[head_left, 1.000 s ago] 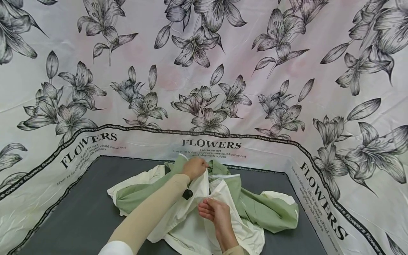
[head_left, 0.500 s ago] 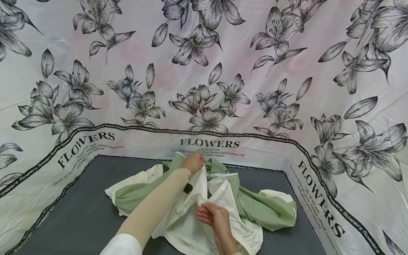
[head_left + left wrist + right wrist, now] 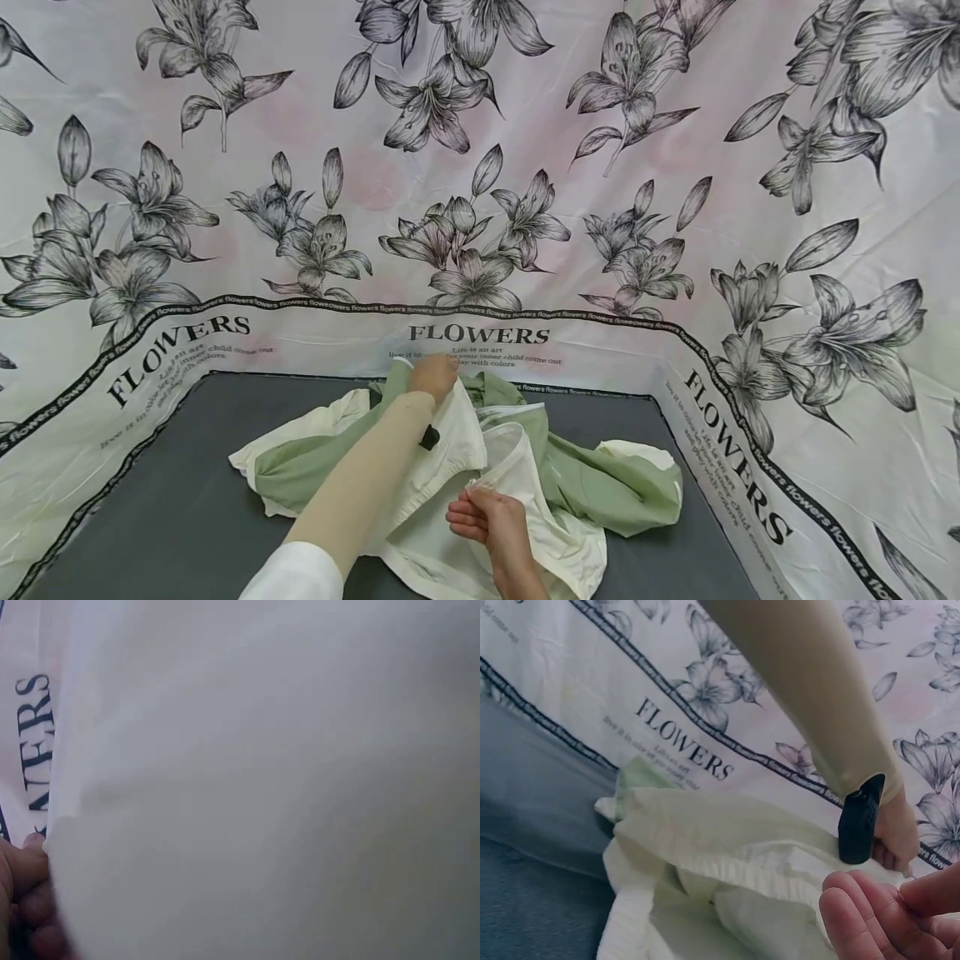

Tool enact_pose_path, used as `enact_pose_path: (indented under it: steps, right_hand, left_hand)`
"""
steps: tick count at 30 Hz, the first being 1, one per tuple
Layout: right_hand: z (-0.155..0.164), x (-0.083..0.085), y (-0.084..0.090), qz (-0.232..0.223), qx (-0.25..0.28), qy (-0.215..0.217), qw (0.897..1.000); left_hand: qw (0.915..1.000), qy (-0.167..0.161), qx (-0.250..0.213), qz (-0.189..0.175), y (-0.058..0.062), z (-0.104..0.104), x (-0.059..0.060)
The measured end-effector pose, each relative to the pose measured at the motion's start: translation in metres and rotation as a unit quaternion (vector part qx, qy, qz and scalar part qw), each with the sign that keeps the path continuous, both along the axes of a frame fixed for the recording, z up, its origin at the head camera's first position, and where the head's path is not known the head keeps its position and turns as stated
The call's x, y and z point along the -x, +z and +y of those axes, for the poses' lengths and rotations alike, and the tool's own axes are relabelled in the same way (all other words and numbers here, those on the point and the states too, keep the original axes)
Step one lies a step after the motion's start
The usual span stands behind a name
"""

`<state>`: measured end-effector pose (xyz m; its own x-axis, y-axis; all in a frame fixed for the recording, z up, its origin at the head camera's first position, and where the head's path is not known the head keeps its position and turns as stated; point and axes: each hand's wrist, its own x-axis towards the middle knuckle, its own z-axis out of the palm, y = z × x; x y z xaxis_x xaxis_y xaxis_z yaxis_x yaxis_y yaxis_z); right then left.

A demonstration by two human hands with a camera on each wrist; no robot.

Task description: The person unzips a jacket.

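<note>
A light green and cream jacket (image 3: 611, 483) lies spread with its cream lining up and its sleeves out to both sides. At its far part my left hand (image 3: 433, 377) grips the edge of the left front panel, lifting the cream cloth (image 3: 262, 795), which fills most of the left wrist view. Lower and to the right, my right hand (image 3: 497, 521) pinches a small part at the other front edge, by the zip, between thumb and forefinger. The right wrist view shows these curled fingers (image 3: 847, 915) beside the gathered cream hem (image 3: 720, 862).
Under the jacket is a dark grey table (image 3: 165, 483). A white cloth backdrop (image 3: 465, 192) with printed flowers and lettering rises along the back and both sides. A black wrist device (image 3: 429, 437) sits on the left sleeve.
The left front panel's lower corner has come apart from the right hand, and a gap has opened between the two front edges. My left hand has shifted slightly left with its cloth.
</note>
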<state>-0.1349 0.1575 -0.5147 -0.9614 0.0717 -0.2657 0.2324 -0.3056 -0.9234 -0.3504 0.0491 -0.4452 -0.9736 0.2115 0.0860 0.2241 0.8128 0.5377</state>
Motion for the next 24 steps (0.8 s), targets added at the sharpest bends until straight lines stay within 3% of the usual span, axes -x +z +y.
enact_pose_path:
  steps: [3,6,12,16,20,24]
  right_hand:
    - [-0.005,-0.005,-0.005,-0.009,-0.009,0.013,1.000]
    - [-0.009,-0.010,-0.014,-0.017,-0.019,0.036,0.999]
    - [-0.016,-0.029,-0.033,-0.049,-0.056,0.134,0.988]
    - [-0.020,-0.043,-0.031,-0.057,-0.134,0.180,0.973]
    - [-0.020,-0.048,-0.023,-0.052,-0.197,0.195,0.959]
    - [-0.011,-0.039,-0.010,-0.022,-0.164,0.179,0.970]
  left_hand:
    - [0.9998,0.011,-0.016,0.006,0.002,-0.010,0.003]
    - [0.9996,0.001,-0.028,-0.006,0.003,-0.015,0.002]
    - [0.9986,-0.012,-0.048,-0.019,-0.002,-0.016,0.001]
    - [0.9981,-0.020,-0.054,-0.022,-0.003,-0.019,0.002]
    - [0.9980,-0.029,-0.051,-0.025,-0.005,-0.023,0.001]
    - [0.9983,-0.043,-0.037,0.013,-0.006,-0.028,-0.011]
